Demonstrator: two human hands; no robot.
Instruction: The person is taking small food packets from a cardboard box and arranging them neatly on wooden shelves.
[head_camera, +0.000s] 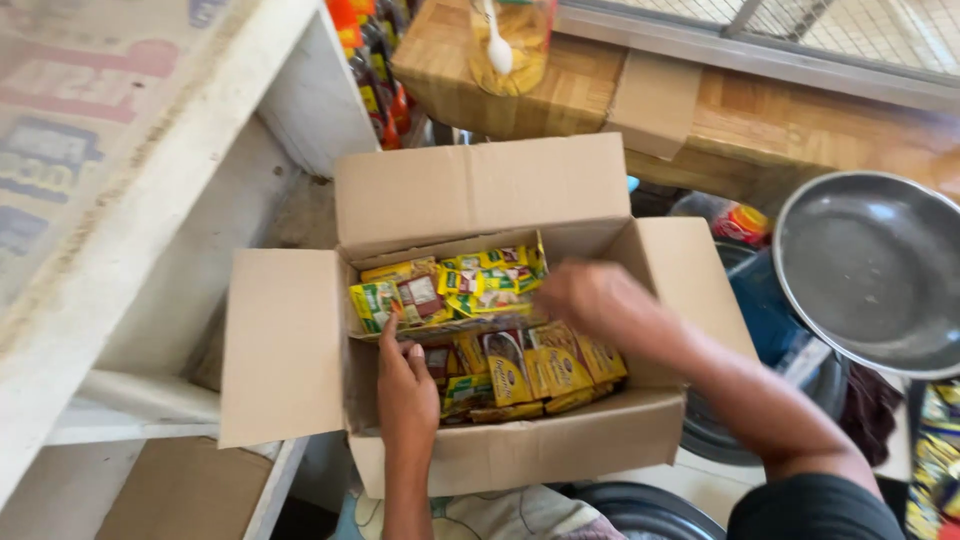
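An open cardboard box (290, 350) with its flaps spread holds several yellow and green sachets (450, 285) in strips, and more yellow packets (545, 370) lower down. My left hand (405, 395) reaches into the box from below, its fingers among the packets near the box's front left. My right hand (590, 300) is blurred over the right side of the box, fingers curled above the yellow packets. Whether either hand grips a packet is not clear.
A white shelf unit (130, 230) stands to the left. A wooden counter (760, 120) with a bagged item and white spoon (497, 45) is behind. A large metal pan (875, 270) sits at the right over dark tubs (720, 430). Bottles (375, 70) stand at the top.
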